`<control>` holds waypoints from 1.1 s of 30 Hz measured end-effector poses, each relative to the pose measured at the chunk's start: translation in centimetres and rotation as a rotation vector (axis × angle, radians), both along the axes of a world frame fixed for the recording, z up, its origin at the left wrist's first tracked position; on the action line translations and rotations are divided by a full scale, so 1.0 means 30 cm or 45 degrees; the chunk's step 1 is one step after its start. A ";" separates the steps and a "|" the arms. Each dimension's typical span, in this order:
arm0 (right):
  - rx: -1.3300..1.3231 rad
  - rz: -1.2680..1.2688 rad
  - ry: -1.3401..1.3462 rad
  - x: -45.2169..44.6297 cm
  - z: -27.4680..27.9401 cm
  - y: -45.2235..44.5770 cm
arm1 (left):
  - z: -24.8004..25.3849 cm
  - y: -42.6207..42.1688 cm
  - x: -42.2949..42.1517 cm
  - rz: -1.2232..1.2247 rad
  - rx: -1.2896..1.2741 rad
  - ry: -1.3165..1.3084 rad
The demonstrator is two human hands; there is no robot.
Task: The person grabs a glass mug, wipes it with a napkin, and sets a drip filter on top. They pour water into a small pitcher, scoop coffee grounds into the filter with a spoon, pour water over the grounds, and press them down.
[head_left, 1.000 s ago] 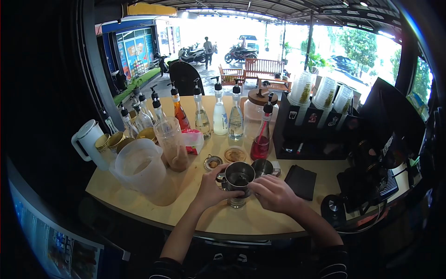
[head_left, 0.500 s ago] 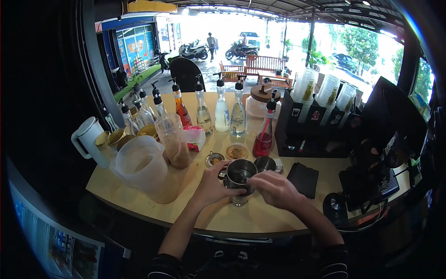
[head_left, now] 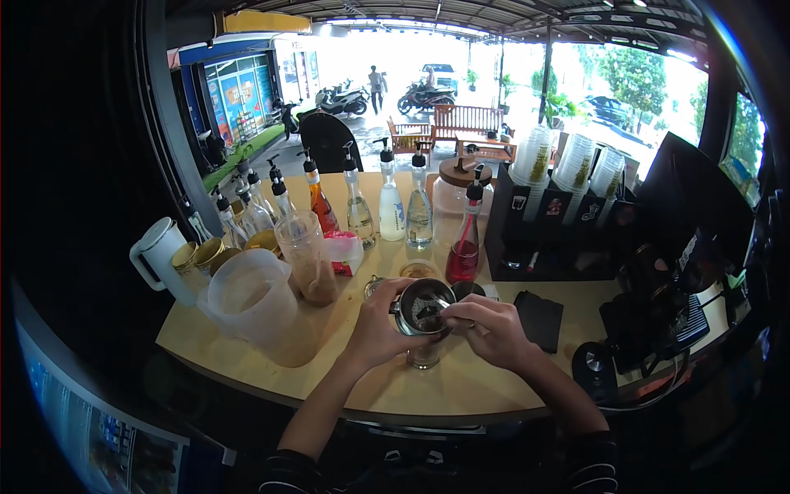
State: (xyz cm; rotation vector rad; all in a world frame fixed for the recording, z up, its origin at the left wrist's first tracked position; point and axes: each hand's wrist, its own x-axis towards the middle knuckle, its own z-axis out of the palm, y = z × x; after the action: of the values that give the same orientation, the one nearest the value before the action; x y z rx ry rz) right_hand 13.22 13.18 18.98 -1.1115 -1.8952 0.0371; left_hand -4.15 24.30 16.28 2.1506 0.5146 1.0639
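Note:
My left hand [head_left: 378,325] is wrapped round a metal pitcher [head_left: 406,323], held upright or slightly tilted. Dark liquid with pale bubbles [head_left: 425,311] shows inside it. At the pitcher's right rim, my right hand [head_left: 491,331] pinches a thin shiny utensil, apparently a spoon [head_left: 443,303], whose lower end is inside the pitcher. Directly below the pitcher, a clear glass [head_left: 424,356] stands on the table, its top hidden. Behind my right hand is a dark round cup [head_left: 467,290], partly covered. A round wooden-looking lid or dish [head_left: 420,268] lies just beyond the pitcher.
Pump bottles, including a red syrup bottle [head_left: 463,251], line the table's far side. On the left are a translucent jug [head_left: 247,300], a tall clear container [head_left: 306,263] and a white pitcher [head_left: 164,251]. To the right are a black cup rack [head_left: 543,239] and folded dark cloth [head_left: 539,321].
Foamy bubbles now show in the pitcher, where the inside looked darker before. My right hand has shifted slightly at the rim, and the view has tipped a little.

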 end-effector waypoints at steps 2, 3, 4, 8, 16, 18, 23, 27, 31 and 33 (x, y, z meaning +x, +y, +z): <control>-0.056 0.025 0.057 -0.011 0.010 -0.002 | 0.014 0.009 0.004 -0.040 0.092 -0.006; -0.063 0.024 0.137 -0.012 0.010 -0.001 | 0.015 0.016 0.004 -0.040 0.100 -0.009; -0.072 0.023 0.219 -0.012 0.011 0.000 | 0.011 0.025 0.003 -0.057 0.124 -0.004; -0.059 -0.021 0.274 0.000 0.010 0.011 | 0.013 0.041 0.001 -0.061 0.104 -0.015; -0.362 0.116 0.170 0.046 0.051 0.017 | 0.038 0.078 -0.009 -0.010 0.430 0.093; -0.316 0.138 0.165 0.056 0.062 0.023 | 0.043 0.086 -0.016 -0.010 0.425 0.086; -0.344 0.132 0.033 0.065 0.140 0.021 | 0.059 0.092 -0.018 -0.013 0.521 0.168; -0.499 0.059 0.112 0.055 0.202 0.008 | 0.048 0.101 -0.016 -0.041 0.482 0.150; -0.331 0.167 0.001 0.050 0.165 0.039 | 0.034 0.111 -0.012 -0.068 0.413 0.085; -0.365 0.140 0.109 0.047 0.180 0.037 | 0.032 0.112 -0.010 -0.070 0.407 0.079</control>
State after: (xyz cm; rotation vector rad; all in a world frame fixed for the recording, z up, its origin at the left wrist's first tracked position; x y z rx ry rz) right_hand 14.62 14.29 24.37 -1.1721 -1.9116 0.4235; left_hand -4.44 27.65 17.23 2.4665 0.3276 1.1127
